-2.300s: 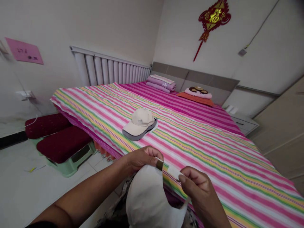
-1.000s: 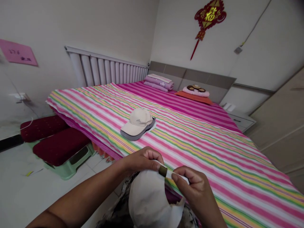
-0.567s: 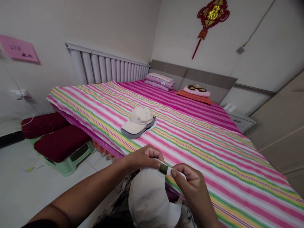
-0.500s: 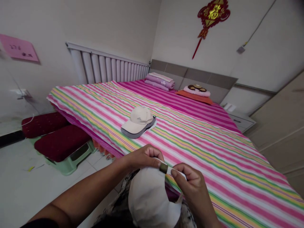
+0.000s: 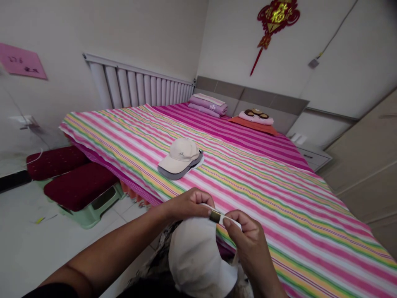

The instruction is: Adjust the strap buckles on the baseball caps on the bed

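A white baseball cap (image 5: 198,256) rests in my lap with its back opening toward the right. My left hand (image 5: 192,205) pinches the cap's edge beside a brass-coloured buckle (image 5: 215,216). Between the thumb and finger of my right hand (image 5: 246,231) is the white adjusting strap (image 5: 232,222), which runs up to the buckle. Whether the strap passes fully through the buckle cannot be made out. Ahead of my hands, a cream cap (image 5: 182,153) sits on top of a grey cap (image 5: 173,174) on the bed.
A striped sheet covers the bed (image 5: 263,186). Folded bedding (image 5: 207,105) and a pink folded item (image 5: 256,117) lie near the headboard (image 5: 257,97). Stools with dark red tops (image 5: 80,184) stand at the left, beside the bed. A radiator (image 5: 139,85) runs along the wall.
My right hand has come closer to my left. The strap's end, earlier apart from the buckle, now meets it. The view has shifted slightly; the caps on the bed stay put.
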`<state>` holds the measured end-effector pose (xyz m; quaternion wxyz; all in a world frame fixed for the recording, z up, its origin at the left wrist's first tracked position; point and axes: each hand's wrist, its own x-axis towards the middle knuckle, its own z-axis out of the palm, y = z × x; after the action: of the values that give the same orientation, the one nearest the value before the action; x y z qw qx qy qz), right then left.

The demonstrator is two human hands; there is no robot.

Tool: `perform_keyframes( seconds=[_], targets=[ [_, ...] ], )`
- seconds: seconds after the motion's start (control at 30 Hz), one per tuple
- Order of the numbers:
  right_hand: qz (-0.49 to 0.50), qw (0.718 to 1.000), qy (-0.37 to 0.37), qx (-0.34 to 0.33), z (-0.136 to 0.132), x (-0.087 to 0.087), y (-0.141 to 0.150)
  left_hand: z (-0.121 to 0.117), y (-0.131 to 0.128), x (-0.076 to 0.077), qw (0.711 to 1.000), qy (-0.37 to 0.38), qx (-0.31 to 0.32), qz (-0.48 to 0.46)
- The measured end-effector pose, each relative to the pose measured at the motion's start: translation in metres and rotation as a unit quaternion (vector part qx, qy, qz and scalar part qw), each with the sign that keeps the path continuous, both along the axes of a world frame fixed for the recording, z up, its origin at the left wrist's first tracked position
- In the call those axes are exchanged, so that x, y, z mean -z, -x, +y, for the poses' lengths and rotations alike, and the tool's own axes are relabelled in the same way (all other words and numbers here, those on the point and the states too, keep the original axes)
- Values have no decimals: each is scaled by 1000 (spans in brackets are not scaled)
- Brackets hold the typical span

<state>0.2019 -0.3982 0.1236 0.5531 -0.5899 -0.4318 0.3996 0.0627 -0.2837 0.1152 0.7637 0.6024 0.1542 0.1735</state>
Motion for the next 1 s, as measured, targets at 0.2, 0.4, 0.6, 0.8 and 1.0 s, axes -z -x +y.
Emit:
perform_keyframes(
  seconds=[0.2, 0.4, 0.6, 0.8, 1.0],
  targets=[
    [68, 998, 1, -11, 0, 3, 3, -1, 0, -1, 1000, 28, 9, -2],
    [91, 996, -5, -18, 2, 3, 4, -2, -1, 2, 1000, 12, -4, -20],
    [161, 987, -6, 18, 8, 17, 5, -4, -7, 7, 989, -72, -97, -83],
    [226, 972, -10, 56, 9, 21, 12, -1, -6, 10, 982, -149, -100, -53],
    [265, 963, -9, 53, 9, 19, 15, -4, -4, 9, 971, -201, -120, -41]
  ],
)
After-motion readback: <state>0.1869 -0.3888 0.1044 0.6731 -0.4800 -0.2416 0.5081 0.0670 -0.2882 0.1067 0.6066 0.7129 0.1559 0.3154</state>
